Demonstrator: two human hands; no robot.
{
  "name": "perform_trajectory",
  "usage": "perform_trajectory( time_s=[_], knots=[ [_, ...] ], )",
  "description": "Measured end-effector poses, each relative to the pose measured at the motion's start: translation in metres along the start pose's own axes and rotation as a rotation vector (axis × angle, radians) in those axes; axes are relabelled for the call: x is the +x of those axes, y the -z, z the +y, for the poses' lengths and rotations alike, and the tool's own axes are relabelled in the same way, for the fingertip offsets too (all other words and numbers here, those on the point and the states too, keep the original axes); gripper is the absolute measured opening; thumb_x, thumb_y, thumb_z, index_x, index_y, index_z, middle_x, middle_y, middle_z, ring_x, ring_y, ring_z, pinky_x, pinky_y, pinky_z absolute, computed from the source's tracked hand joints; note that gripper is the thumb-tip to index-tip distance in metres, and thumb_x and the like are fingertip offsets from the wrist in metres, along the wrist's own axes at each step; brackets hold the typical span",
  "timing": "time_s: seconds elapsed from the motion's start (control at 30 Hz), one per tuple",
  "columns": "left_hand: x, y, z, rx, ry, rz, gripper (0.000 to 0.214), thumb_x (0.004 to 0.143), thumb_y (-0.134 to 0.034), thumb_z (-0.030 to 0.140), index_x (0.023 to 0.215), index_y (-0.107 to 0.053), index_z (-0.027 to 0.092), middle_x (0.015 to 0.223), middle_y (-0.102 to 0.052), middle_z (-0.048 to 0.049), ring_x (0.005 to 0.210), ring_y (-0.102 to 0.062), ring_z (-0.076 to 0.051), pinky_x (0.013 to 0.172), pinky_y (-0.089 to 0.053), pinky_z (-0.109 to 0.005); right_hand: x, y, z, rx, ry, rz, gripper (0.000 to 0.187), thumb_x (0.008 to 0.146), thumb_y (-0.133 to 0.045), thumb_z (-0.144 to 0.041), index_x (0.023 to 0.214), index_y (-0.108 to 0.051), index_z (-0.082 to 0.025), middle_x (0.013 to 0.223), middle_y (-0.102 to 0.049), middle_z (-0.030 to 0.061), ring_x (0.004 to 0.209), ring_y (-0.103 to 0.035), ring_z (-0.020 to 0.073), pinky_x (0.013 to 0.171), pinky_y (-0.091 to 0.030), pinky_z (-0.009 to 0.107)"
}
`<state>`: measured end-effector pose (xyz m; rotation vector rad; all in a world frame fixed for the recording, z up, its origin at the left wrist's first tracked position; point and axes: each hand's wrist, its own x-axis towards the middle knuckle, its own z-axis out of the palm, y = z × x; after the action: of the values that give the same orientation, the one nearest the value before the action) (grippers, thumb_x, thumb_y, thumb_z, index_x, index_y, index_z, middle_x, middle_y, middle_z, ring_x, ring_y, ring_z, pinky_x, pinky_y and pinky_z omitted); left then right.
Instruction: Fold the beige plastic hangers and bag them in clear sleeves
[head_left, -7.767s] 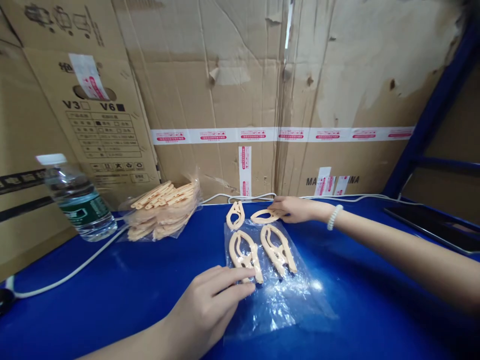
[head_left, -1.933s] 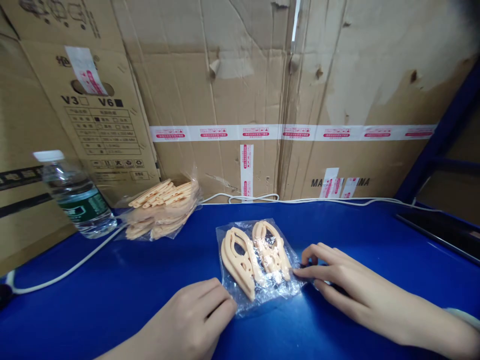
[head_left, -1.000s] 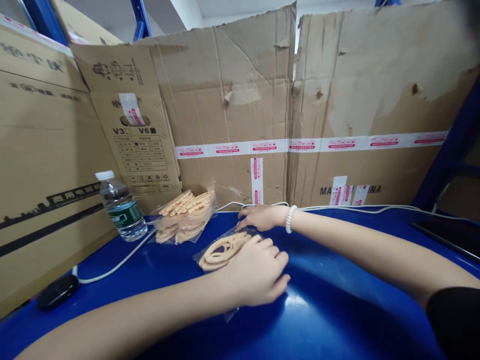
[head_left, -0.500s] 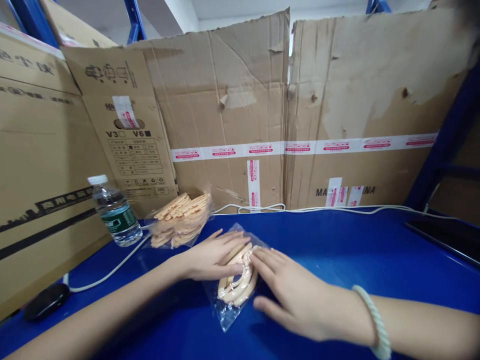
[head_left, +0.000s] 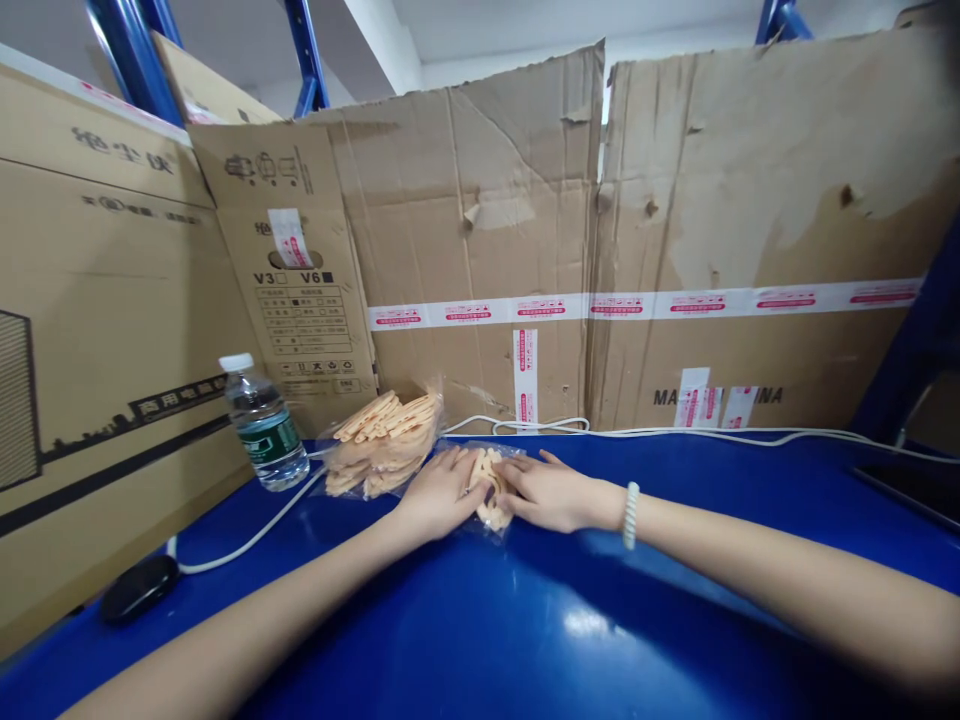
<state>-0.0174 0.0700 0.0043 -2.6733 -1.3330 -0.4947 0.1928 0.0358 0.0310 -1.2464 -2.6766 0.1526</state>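
Note:
A small clear plastic bag of curved, beige, rope-like pieces (head_left: 493, 512) lies on the blue table between my two hands. My left hand (head_left: 442, 495) presses on its left side, fingers reaching over the far part and thumb on the beige pieces. From the right, my right hand (head_left: 551, 490) grips the other side, thumb close to the left thumb. Parts of the bag are hidden under both palms. Just left of my left hand sits a larger clear bag of stacked beige, ridged strips (head_left: 390, 440).
A water bottle (head_left: 266, 430) with a white cap stands at the left. Before it, a white cable leads to a black rounded device (head_left: 140, 588). Cardboard panels (head_left: 480, 240) wall the back and left. A dark flat device (head_left: 911, 495) lies at the right edge.
The small bag has moved farther back on the table, toward the cardboard, with both hands on it. My right hand has come round to its right side. The camera view has shifted.

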Motion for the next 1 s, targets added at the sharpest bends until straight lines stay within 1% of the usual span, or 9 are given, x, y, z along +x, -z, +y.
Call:
perform_trajectory(
  time_s=[0.1,0.2,0.3,0.4,0.5,0.6,0.7,0.87,1.0],
  knots=[
    [0.018,-0.004,-0.008,0.030,0.046,0.051,0.032,0.097,-0.062,0.031,0.125,-0.058,0.018,0.127,-0.061,-0.0101,0.105,-0.065,-0.025,0.087,-0.056,-0.046,0.024,-0.004,0.010,-0.014,-0.025,0.084,0.038,0.097,-0.058,-0.037,0.130,-0.057,-0.017,0.133,-0.059,0.0120,0.118,-0.059,0.0291,0.099,-0.047,0.055],
    [0.028,-0.007,-0.014,0.048,0.052,0.085,0.032,0.097,-0.062,0.031,0.125,-0.058,0.017,0.126,-0.062,-0.0100,0.104,-0.065,-0.025,0.086,-0.056,-0.045,0.036,-0.008,0.015,-0.012,-0.018,0.206,0.033,0.096,-0.061,-0.033,0.125,-0.059,-0.018,0.129,-0.060,0.0098,0.110,-0.062,0.0257,0.092,-0.052,0.049],
    [0.025,-0.007,-0.012,0.064,0.025,0.135,0.032,0.097,-0.062,0.030,0.125,-0.058,0.017,0.126,-0.061,-0.0100,0.104,-0.065,-0.025,0.087,-0.056,-0.046,0.031,-0.011,0.013,0.004,0.000,0.335,0.033,0.096,-0.061,-0.033,0.126,-0.058,-0.018,0.131,-0.058,0.0098,0.113,-0.060,0.0263,0.094,-0.051,0.050],
    [0.009,-0.003,-0.002,0.060,-0.061,0.187,0.035,0.096,-0.062,0.031,0.128,-0.057,0.018,0.133,-0.058,-0.0111,0.113,-0.061,-0.028,0.094,-0.052,-0.051,0.008,-0.012,0.004,0.033,0.037,0.395,0.028,0.098,-0.056,-0.027,0.124,-0.059,-0.017,0.132,-0.058,0.0109,0.119,-0.056,0.0268,0.100,-0.046,0.050],
    [-0.014,0.007,0.014,0.022,-0.197,0.195,0.041,0.095,-0.058,0.032,0.132,-0.055,0.012,0.141,-0.055,-0.0184,0.131,-0.049,-0.034,0.110,-0.038,-0.056,-0.028,-0.011,-0.006,0.061,0.088,0.361,0.023,0.097,-0.051,-0.022,0.117,-0.061,-0.016,0.123,-0.063,0.0130,0.116,-0.056,0.0253,0.102,-0.044,0.047],
    [-0.037,0.017,0.037,-0.030,-0.320,0.179,0.040,0.093,-0.053,0.031,0.128,-0.058,0.014,0.134,-0.062,-0.0163,0.127,-0.054,-0.033,0.111,-0.038,-0.055,-0.067,-0.010,-0.016,0.086,0.098,0.297,0.024,0.094,-0.052,-0.022,0.116,-0.062,-0.018,0.120,-0.065,0.0124,0.113,-0.058,0.0257,0.099,-0.046,0.046],
    [-0.053,0.023,0.061,-0.085,-0.409,0.167,0.028,0.091,-0.051,0.026,0.115,-0.064,0.018,0.126,-0.068,-0.0106,0.116,-0.062,-0.028,0.107,-0.043,-0.048,-0.096,-0.009,-0.022,0.139,0.055,0.178,0.029,0.093,-0.050,-0.020,0.120,-0.062,-0.018,0.126,-0.062,0.0125,0.117,-0.056,0.0255,0.101,-0.046,0.045],
    [-0.063,0.017,0.079,-0.248,-0.592,0.117,0.026,0.088,-0.055,0.021,0.113,-0.063,0.018,0.120,-0.072,-0.0092,0.109,-0.066,-0.025,0.100,-0.049,-0.042,-0.113,-0.007,-0.022,0.174,0.036,0.066,0.042,0.096,-0.047,-0.025,0.137,-0.054,-0.018,0.143,-0.053,0.0144,0.134,-0.046,0.0268,0.111,-0.039,0.047],
    [-0.062,0.007,0.072,-0.328,-0.548,0.132,0.026,0.084,-0.056,0.015,0.109,-0.062,0.020,0.114,-0.073,-0.0060,0.104,-0.068,-0.023,0.091,-0.053,-0.034,-0.111,-0.002,-0.020,0.175,0.013,0.016,0.045,0.095,-0.048,-0.026,0.139,-0.055,-0.016,0.144,-0.053,0.0161,0.134,-0.046,0.0282,0.112,-0.038,0.048]
  ],
)
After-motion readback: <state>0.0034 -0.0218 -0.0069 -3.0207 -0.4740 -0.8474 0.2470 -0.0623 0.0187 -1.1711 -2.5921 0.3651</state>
